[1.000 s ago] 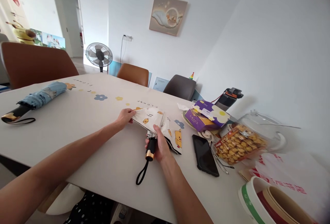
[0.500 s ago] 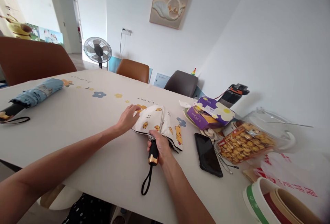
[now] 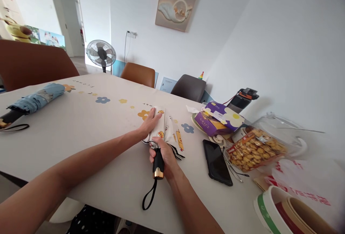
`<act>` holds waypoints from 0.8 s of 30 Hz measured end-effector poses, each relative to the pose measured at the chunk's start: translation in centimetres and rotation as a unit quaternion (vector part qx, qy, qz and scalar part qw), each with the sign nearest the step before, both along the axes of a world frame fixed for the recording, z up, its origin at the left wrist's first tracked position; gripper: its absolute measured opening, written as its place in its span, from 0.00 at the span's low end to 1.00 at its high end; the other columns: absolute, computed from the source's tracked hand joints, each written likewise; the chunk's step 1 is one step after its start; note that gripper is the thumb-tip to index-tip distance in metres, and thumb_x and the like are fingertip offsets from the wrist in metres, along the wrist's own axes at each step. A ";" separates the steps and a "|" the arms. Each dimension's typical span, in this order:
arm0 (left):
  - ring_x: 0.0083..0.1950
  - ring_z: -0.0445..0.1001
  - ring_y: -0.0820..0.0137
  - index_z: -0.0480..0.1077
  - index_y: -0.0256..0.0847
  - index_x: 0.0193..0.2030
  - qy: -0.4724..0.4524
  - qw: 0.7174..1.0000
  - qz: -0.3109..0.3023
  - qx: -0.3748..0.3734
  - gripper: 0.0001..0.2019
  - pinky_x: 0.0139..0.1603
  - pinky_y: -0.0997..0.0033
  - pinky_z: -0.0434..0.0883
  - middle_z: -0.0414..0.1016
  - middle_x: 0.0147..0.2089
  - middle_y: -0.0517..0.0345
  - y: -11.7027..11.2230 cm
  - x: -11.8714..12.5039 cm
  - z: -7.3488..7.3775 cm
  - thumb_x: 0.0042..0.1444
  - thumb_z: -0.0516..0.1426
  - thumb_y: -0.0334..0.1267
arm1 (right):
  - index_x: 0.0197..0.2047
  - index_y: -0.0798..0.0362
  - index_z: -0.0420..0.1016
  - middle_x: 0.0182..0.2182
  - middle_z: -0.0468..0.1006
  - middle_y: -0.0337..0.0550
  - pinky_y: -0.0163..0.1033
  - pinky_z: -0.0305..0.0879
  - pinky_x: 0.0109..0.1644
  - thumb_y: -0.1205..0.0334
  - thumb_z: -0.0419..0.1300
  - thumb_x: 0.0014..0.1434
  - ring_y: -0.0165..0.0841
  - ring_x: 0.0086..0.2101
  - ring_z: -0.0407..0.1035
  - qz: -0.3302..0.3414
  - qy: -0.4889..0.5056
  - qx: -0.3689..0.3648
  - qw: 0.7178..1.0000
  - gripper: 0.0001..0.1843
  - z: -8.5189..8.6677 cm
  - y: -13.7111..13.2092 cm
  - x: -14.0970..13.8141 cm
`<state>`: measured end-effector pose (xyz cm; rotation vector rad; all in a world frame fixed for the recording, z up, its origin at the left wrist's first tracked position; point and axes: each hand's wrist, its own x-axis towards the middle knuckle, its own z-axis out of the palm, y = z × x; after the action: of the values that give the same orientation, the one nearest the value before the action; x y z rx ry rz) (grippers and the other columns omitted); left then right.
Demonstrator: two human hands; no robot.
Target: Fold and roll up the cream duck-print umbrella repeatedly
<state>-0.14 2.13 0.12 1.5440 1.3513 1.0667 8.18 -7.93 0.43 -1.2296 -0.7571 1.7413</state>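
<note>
A folding umbrella (image 3: pixel 172 133) with a white canopy and yellow cartoon prints lies on the table, its canopy partly gathered. My right hand (image 3: pixel 164 153) is closed around the upper end of its black handle, where the canopy edge begins. A gold cap ends the handle, and a black wrist strap hangs from it toward me. My left hand (image 3: pixel 151 123) rests along the canopy's left side, fingers stretched out against the fabric; its underside is hidden.
A blue folded umbrella (image 3: pixel 40 98) lies at the table's left. Along the right are a black phone (image 3: pixel 217 162), cables, a purple tissue box (image 3: pixel 212 121), a clear jar of snacks (image 3: pixel 258 148), a plastic bag (image 3: pixel 304 180) and a green-and-white tub (image 3: pixel 265 209). Chairs stand beyond the table.
My left hand has moved right onto the canopy, and its left side is now folded inward and narrower. The handle has shifted slightly left and toward me in my right hand.
</note>
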 end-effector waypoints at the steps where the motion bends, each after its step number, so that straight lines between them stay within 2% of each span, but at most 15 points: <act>1: 0.67 0.44 0.64 0.48 0.43 0.63 -0.011 1.000 0.008 -0.009 0.32 0.62 0.63 0.52 0.40 0.68 0.53 0.1 -0.1 0.1 0.55 0.42 0.57 | 0.24 0.55 0.63 0.10 0.61 0.32 0.29 0.52 0.15 0.53 0.55 0.49 0.24 0.11 0.57 0.012 0.013 0.006 1.000 0.13 -0.1 0.0 0.0; 4: 0.66 0.48 0.64 0.47 0.42 0.63 -0.031 0.999 0.025 -0.021 0.32 0.60 0.65 0.55 0.44 0.68 0.53 0.0 -0.3 0.5 0.55 0.42 0.57 | 0.24 0.55 0.63 0.10 0.60 0.32 0.29 0.52 0.15 0.52 0.55 0.49 0.24 0.11 0.56 0.009 0.030 0.027 0.999 0.14 -0.1 -0.1 0.0; 8: 0.65 0.50 0.64 0.51 0.40 0.61 -0.044 0.997 0.064 0.015 0.28 0.61 0.64 0.54 0.48 0.66 0.50 -1.0 0.2 1.8 0.57 0.44 0.52 | 0.25 0.55 0.64 0.10 0.62 0.33 0.29 0.54 0.15 0.52 0.56 0.50 0.24 0.11 0.56 -0.050 0.005 0.033 0.998 0.14 0.3 -0.1 0.0; 11: 0.59 0.61 0.63 0.59 0.40 0.54 -0.053 0.998 0.018 0.024 0.23 0.56 0.64 0.61 0.61 0.59 0.49 -2.2 0.9 2.6 0.56 0.46 0.50 | 0.26 0.55 0.64 0.10 0.63 0.33 0.30 0.55 0.15 0.52 0.57 0.49 0.25 0.11 0.57 -0.085 -0.025 0.045 0.995 0.13 0.4 0.1 0.1; 15: 0.47 0.70 0.63 0.63 0.40 0.45 -0.113 0.990 -0.067 -0.046 0.20 0.44 0.66 0.69 0.72 0.47 0.50 -3.2 1.3 2.6 0.51 0.52 0.52 | 0.22 0.55 0.63 0.10 0.64 0.35 0.30 0.56 0.14 0.53 0.57 0.48 0.25 0.11 0.57 -0.071 -0.046 0.049 0.995 0.14 0.1 0.0 0.0; 18: 0.39 0.74 0.62 0.65 0.38 0.42 -0.206 0.966 -0.098 -0.125 0.20 0.37 0.65 0.72 0.75 0.40 0.49 -2.9 1.0 2.4 0.49 0.55 0.52 | 0.22 0.55 0.64 0.10 0.64 0.35 0.31 0.57 0.15 0.54 0.56 0.48 0.26 0.11 0.58 -0.030 -0.057 0.058 0.996 0.13 0.1 -0.2 -0.1; 20: 0.36 0.75 0.61 0.66 0.36 0.40 -0.268 0.941 -0.109 -0.173 0.19 0.35 0.63 0.73 0.75 0.37 0.47 -2.6 0.5 2.5 0.48 0.57 0.49 | 0.21 0.55 0.63 0.10 0.64 0.35 0.31 0.58 0.16 0.54 0.55 0.49 0.27 0.11 0.59 0.000 -0.051 0.063 0.997 0.14 0.1 -0.4 -0.1; 22: 0.36 0.75 0.61 0.67 0.35 0.39 -0.331 0.908 -0.136 -0.219 0.19 0.37 0.62 0.73 0.76 0.36 0.46 -2.3 -0.1 2.7 0.47 0.58 0.48 | 0.21 0.55 0.63 0.10 0.64 0.34 0.31 0.58 0.16 0.53 0.54 0.50 0.27 0.11 0.59 0.033 -0.032 0.066 0.997 0.14 0.1 -0.4 0.0; 24: 0.38 0.75 0.60 0.67 0.35 0.40 -0.391 0.862 -0.178 -0.270 0.19 0.39 0.62 0.73 0.76 0.36 0.46 -2.1 -0.6 2.9 0.47 0.58 0.48 | 0.22 0.55 0.64 0.10 0.64 0.34 0.31 0.57 0.15 0.53 0.53 0.51 0.27 0.11 0.59 0.068 -0.011 0.065 0.996 0.15 0.0 -0.4 0.1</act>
<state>-0.75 0.02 3.06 0.7473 0.6638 0.8304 8.29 -8.32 0.46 -1.1332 -0.9715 1.7592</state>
